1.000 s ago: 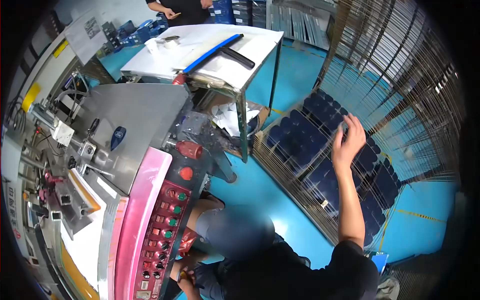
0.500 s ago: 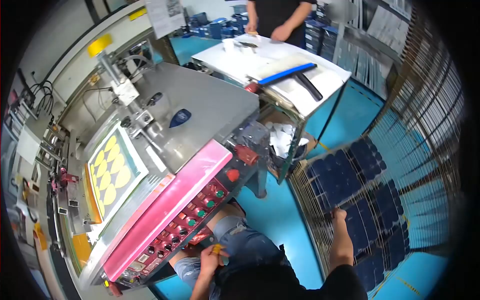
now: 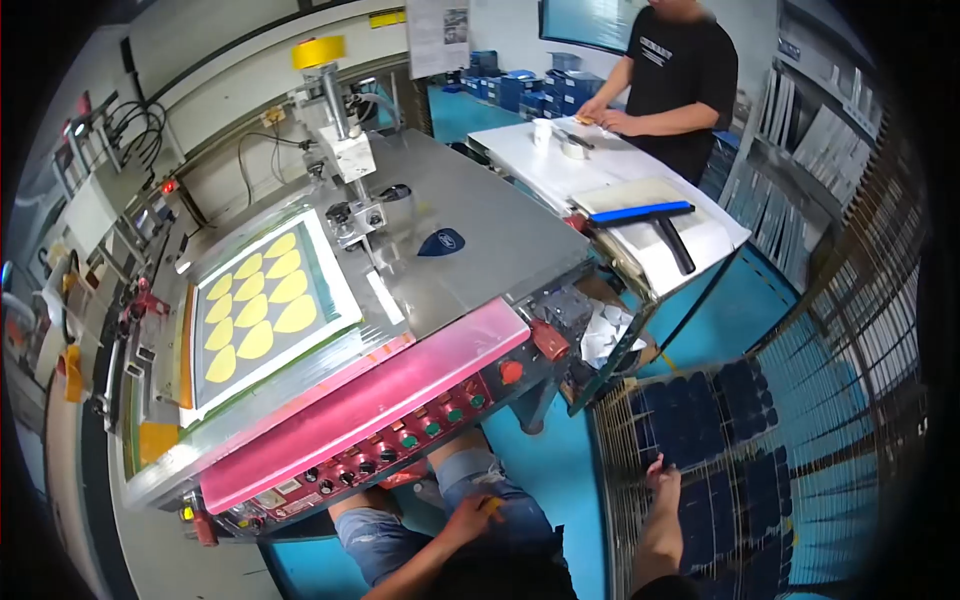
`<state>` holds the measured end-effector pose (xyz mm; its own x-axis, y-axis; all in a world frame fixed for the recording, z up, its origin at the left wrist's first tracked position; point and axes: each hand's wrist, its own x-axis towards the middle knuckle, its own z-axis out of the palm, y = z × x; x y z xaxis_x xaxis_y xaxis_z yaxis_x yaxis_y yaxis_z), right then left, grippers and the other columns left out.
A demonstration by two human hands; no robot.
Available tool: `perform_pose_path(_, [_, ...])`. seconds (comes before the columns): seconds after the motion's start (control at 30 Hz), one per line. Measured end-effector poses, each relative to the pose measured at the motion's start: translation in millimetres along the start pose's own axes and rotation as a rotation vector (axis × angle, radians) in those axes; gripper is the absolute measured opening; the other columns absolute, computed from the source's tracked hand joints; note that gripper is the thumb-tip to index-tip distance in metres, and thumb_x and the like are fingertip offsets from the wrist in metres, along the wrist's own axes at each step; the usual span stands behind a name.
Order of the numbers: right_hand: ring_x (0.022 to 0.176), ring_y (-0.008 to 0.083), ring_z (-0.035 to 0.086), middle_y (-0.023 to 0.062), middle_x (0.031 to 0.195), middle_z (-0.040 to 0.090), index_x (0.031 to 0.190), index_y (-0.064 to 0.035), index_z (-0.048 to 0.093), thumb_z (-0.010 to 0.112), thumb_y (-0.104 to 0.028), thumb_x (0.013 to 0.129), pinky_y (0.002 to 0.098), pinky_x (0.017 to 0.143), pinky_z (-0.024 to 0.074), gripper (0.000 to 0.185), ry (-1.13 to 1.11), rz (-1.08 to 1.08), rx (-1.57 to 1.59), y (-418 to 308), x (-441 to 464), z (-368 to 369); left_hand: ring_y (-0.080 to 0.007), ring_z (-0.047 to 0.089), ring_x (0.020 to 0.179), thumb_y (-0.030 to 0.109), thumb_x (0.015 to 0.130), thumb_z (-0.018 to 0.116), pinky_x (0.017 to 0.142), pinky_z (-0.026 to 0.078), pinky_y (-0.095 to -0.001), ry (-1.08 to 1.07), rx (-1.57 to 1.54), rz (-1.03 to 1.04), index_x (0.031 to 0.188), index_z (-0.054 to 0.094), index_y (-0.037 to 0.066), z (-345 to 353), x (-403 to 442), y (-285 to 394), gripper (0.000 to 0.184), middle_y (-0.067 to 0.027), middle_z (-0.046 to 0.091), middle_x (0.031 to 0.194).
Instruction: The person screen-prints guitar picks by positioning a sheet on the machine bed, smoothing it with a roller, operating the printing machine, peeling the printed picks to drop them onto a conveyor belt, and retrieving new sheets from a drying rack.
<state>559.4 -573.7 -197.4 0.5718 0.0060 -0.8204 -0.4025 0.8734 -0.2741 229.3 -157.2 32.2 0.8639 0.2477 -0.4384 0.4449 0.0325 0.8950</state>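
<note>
My left hand (image 3: 470,522) is closed around a small yellow object (image 3: 492,508) in front of my thigh; its exact kind is too small to make out. On the other side, my right hand (image 3: 662,476) reaches to a wire drying rack (image 3: 625,430), fingers apart and pointing up. Beneath and around that hand, several dark blue printed sheets (image 3: 680,415) lie on the rack. Whether the fingertips touch the wires cannot be seen clearly.
A printing machine with a pink front rail (image 3: 370,405) and a framed screen with yellow shapes (image 3: 262,300) stands ahead. A dark blue teardrop piece (image 3: 441,242) rests on its grey bed. Beyond are a white table (image 3: 510,150), a blue-edged squeegee (image 3: 640,213) and another person (image 3: 680,80).
My view has swung left and up, so the machine shows further right. The fingers of my right hand, curled at the rack before, are now raised. My left hand still holds the yellow object.
</note>
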Motion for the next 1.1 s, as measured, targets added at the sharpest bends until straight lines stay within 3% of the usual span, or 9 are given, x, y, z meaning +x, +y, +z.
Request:
perform_pose_path(0.2, [0.065, 0.0137, 0.057, 0.0052, 0.078, 0.061, 0.086, -0.0065, 0.056, 0.047, -0.024, 0.091, 0.0235, 0.052, 0.0465, 0.021, 0.176, -0.529, -0.024, 19.1, -21.7, 37.2, -0.0177, 0.063, 0.066, 0.025, 0.091, 0.054, 0.058, 0.047, -0.0315, -0.004, 0.012, -0.174, 0.102, 0.061, 0.003, -2.5, -8.3, 21.7, 0.026, -0.0082, 0.067, 0.083])
perform_pose_path(0.33, [0.057, 0.008, 0.05, 0.002, 0.071, 0.057, 0.08, -0.0078, 0.053, 0.055, -0.016, 0.085, 0.021, 0.047, 0.0395, 0.01, -0.732, -0.142, -0.244, 62.1, -211.6, 107.5, -0.0199, 0.064, 0.072, 0.027, 0.092, 0.054, 0.064, 0.048, -0.0319, -0.003, 0.336, 0.172, 0.109, 0.06, 0.006, 15.5, 10.6, 78.6, 0.028, -0.0086, 0.067, 0.088])
perform_pose_path(0.53, [0.056, 0.0153, 0.054, 0.0103, 0.074, 0.06, 0.107, 0.0056, 0.053, 0.053, -0.009, 0.088, 0.0271, 0.057, 0.0456, 0.024, -0.751, -0.788, -0.921, 204.1, -393.4, 109.1, -0.0127, 0.059, 0.072, 0.019, 0.09, 0.059, 0.065, 0.048, -0.0288, -0.09, -0.001, 0.496, 0.119, 0.055, 0.004, 63.4, 47.5, 191.0, 0.033, -0.0098, 0.065, 0.095])
perform_pose_path(0.67, [0.083, 0.0241, 0.059, 0.0167, 0.102, 0.056, 0.128, 0.0046, 0.036, 0.063, -0.009, 0.082, 0.0348, 0.076, 0.0474, 0.055, -1.133, -0.535, -0.928, 237.6, -441.5, 105.6, -0.0059, 0.056, 0.071, 0.006, 0.09, 0.058, 0.052, 0.043, -0.0197, -0.045, -0.31, 0.662, 0.12, 0.053, 0.006, 36.5, -13.3, 225.4, 0.03, -0.0025, 0.06, 0.093])
perform_pose_path(0.73, [0.088, 0.0213, 0.057, 0.0102, 0.103, 0.058, 0.124, 0.0038, 0.043, 0.069, -0.023, 0.079, 0.035, 0.076, 0.048, 0.059, -1.501, -0.915, -1.838, 221.0, -440.5, 138.3, -0.0067, 0.057, 0.077, 0.003, 0.089, 0.058, 0.059, 0.045, -0.0199, -0.004, -0.274, 0.444, 0.117, 0.055, 0.007, -0.6, -46.0, 224.5, 0.028, -0.0022, 0.061, 0.093])
perform_pose_path(0.83, [0.093, 0.0232, 0.057, 0.0108, 0.103, 0.059, 0.126, 0.0023, 0.044, 0.051, -0.031, 0.09, 0.0342, 0.076, 0.0485, 0.049, -1.286, 0.115, -0.906, 180.7, -381.6, 161.2, -0.0069, 0.055, 0.077, 0.001, 0.089, 0.056, 0.066, 0.044, -0.0207, 0.355, -0.2, 0.644, 0.112, 0.058, 0.004, -58.5, -82.7, 202.6, 0.023, -0.0015, 0.061, 0.087])
perform_pose_path(0.93, [0.092, 0.0254, 0.061, 0.0138, 0.101, 0.06, 0.13, 0.0015, 0.042, 0.043, -0.021, 0.096, 0.0357, 0.076, 0.0511, 0.04, -1.341, 0.253, -0.804, 160.6, -371.2, 208.0, -0.0068, 0.053, 0.072, -0.001, 0.089, 0.055, 0.066, 0.044, -0.0216, 0.595, -0.176, 0.485, 0.11, 0.058, 0.002, -103.3, -132.5, 176.0, 0.021, -0.001, 0.06, 0.082])
perform_pose_path(1.0, [0.074, 0.0306, 0.066, 0.019, 0.096, 0.063, 0.134, 0.0046, 0.035, 0.041, -0.007, 0.094, 0.0387, 0.065, 0.0537, 0.042, -1.649, 0.107, -1.435, 172.9, -411.8, 242.7, -0.0069, 0.054, 0.066, 0.0, 0.09, 0.055, 0.059, 0.044, -0.0204, 0.669, -0.13, 0.576, 0.11, 0.058, 0.002, -121.0, -147.9, 144.5, 0.021, -0.002, 0.06, 0.083])
perform_pose_path(1.1, [0.077, 0.0307, 0.067, 0.0167, 0.088, 0.06, 0.143, -0.0033, 0.016, 0.041, 0.01, 0.088, 0.0455, 0.071, 0.0546, 0.062, -1.539, 0.581, -1.307, 217.8, -441.9, 259.4, -0.0065, 0.051, 0.059, 0.0, 0.089, 0.056, 0.048, 0.04, -0.0201, 0.732, -0.359, 0.431, 0.114, 0.056, 0.005, -133.7, -192.0, 149.8, 0.025, -0.0025, 0.057, 0.084])
